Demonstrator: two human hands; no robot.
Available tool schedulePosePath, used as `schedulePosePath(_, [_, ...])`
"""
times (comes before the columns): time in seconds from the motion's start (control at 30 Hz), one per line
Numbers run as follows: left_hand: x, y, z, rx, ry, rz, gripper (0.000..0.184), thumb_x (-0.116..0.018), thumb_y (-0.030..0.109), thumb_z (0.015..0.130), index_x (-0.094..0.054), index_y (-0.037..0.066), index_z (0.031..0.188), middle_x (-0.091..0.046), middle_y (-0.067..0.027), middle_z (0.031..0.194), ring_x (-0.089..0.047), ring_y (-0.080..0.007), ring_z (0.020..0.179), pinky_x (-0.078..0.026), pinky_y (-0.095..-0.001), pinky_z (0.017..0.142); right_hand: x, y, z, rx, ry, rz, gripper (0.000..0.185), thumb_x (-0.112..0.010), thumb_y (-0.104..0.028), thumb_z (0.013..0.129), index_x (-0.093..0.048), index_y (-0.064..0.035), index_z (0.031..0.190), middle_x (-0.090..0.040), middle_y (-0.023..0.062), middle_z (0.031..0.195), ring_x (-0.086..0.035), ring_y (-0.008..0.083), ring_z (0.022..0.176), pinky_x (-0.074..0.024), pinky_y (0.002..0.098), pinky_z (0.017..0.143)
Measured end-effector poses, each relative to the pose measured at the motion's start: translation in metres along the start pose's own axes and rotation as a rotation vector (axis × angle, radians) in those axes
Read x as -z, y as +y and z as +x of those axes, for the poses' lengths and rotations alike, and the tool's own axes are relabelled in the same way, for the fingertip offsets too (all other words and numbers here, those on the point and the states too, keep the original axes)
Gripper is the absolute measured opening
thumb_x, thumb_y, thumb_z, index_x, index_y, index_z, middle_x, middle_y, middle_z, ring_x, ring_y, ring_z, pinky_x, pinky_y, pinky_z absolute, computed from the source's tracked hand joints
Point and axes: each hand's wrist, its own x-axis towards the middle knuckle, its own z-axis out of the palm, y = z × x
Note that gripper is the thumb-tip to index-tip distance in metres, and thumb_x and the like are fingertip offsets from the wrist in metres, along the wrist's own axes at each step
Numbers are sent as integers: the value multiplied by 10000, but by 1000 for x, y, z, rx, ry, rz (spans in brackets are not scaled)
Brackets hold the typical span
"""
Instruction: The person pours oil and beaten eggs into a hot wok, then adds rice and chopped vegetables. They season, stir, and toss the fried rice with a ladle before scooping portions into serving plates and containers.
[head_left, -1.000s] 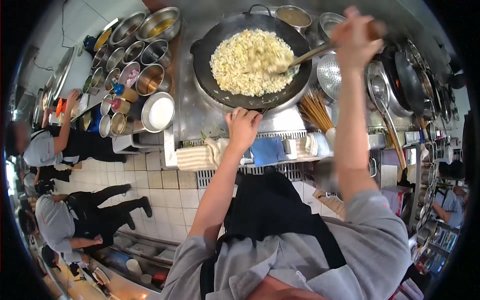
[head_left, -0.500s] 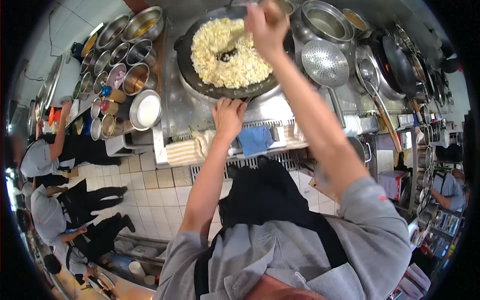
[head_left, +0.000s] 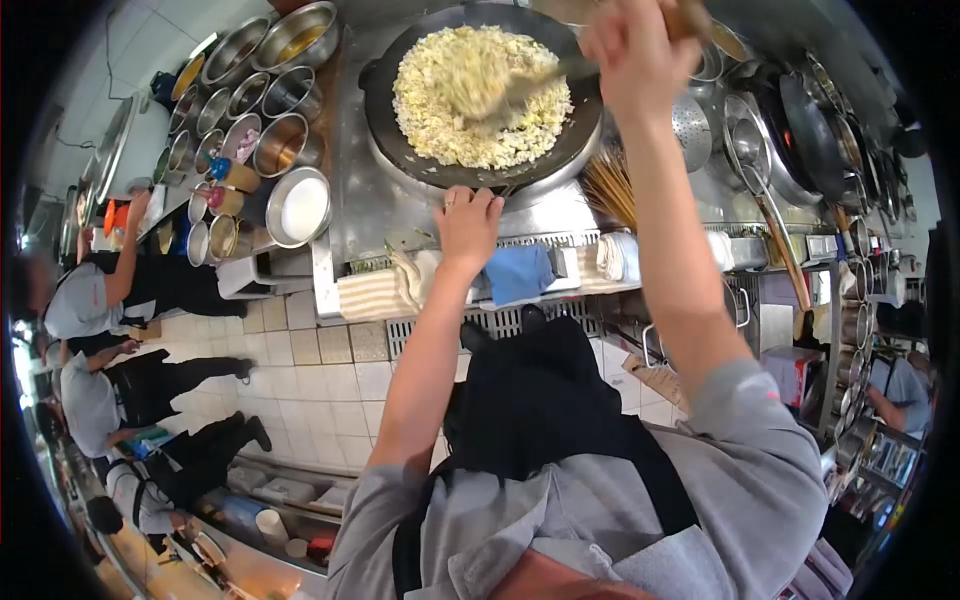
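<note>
A large black wok [head_left: 585,130] sits on the stove, holding a heap of fried rice [head_left: 430,130] with yellow egg-like bits. My left hand [head_left: 468,232] is closed on the wok's near edge, fingers curled over the rim. Up at the wok's right side, my right hand [head_left: 640,70] is wrapped around a long-handled wok utensil [head_left: 570,72] with a wooden grip end. Its metal shaft slants down left into the rice. Motion blur and rice hide the utensil's head, so I cannot tell a ladle from a spatula. Some rice above it is smeared by movement.
Metal bowls [head_left: 292,92] of ingredients crowd the left, with a white-filled bowl [head_left: 300,210] nearest. A bamboo brush [head_left: 612,188] and a perforated strainer [head_left: 690,132] lie right of the wok. Folded cloths [head_left: 518,272] line the stove's front. Co-workers [head_left: 90,300] stand at far left.
My right hand has swung right, drawing the utensil's shaft across the rice. Rice now covers the dark gap at the middle. The bamboo brush has come into view. My left hand stays on the rim.
</note>
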Motion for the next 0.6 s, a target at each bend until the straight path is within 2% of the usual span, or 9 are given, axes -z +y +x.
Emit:
schedulePosePath(0.07, [-3,-5,10,-24,46,4,201,-596,287,924,-660,98,941,-591,-104,954,-510,-319,1062,-381,-484,844,-24,16,-43,244,330,-340,306,-665,-91,891,-498,-72,636,-485,-62,546,-447,33,485,-321,218,461])
schedulePosePath(0.13, [-4,-1,-6,-12,-3,-10,202,-594,286,927,-654,92,938,-588,-108,959,-509,-321,1063,-383,-486,841,-10,63,-48,155,306,-328,322,-696,-83,865,-481,-71,625,-502,-63,562,-460,27,503,-329,221,468])
schedulePosePath(0.17, [1,0,1,-3,-37,-17,199,-598,281,924,-654,91,939,-589,-112,973,-506,-321,1077,-381,-492,846,-8,86,-27,152,264,-166,329,-696,-93,871,-474,-73,628,-510,-66,574,-460,26,512,-328,225,466])
schedulePosePath(0.2, [5,1,2,8,-76,-20,195,-601,277,922,-654,90,940,-589,-115,988,-503,-320,1091,-378,-498,851,-16,58,-5,22,126,-143,334,-695,-90,872,-470,-80,626,-483,-73,570,-445,34,511,-323,230,464])
schedulePosePath(0.27, [6,3,6,11,-60,-18,191,-600,272,922,-648,87,927,-579,-115,981,-503,-326,1076,-381,-493,850,-16,14,13,-99,144,-56,278,-679,-104,890,-503,-109,675,-510,-36,588,-466,59,473,-338,240,422])
schedulePosePath(0.37, [2,3,0,21,-33,-17,192,-606,273,914,-650,87,928,-579,-116,976,-506,-325,1060,-382,-497,844,-7,-28,-4,67,131,-69,314,-657,-83,883,-459,-98,639,-474,-43,548,-442,54,469,-344,246,440])
schedulePosePath(0.47, [-1,2,0,-4,12,-27,191,-606,274,914,-652,89,930,-577,-116,976,-500,-325,1072,-382,-502,847,-8,47,-29,48,437,-78,308,-599,-17,881,-411,-118,659,-434,-6,523,-412,84,423,-333,283,420])
schedulePosePath(0.53, [2,5,-1,22,-30,-14,192,-600,277,921,-655,95,942,-576,-117,988,-499,-333,1081,-382,-501,858,-15,77,12,73,155,181,354,-582,-37,901,-364,-128,637,-396,-12,497,-391,102,417,-304,287,428])
schedulePosePath(0.6, [8,7,1,37,-75,-36,202,-588,284,934,-660,97,963,-579,-122,1019,-495,-343,1101,-376,-501,888,-42,45,25,-49,212,-36,288,-674,-64,880,-486,-99,665,-500,-38,584,-460,57,479,-345,235,426])
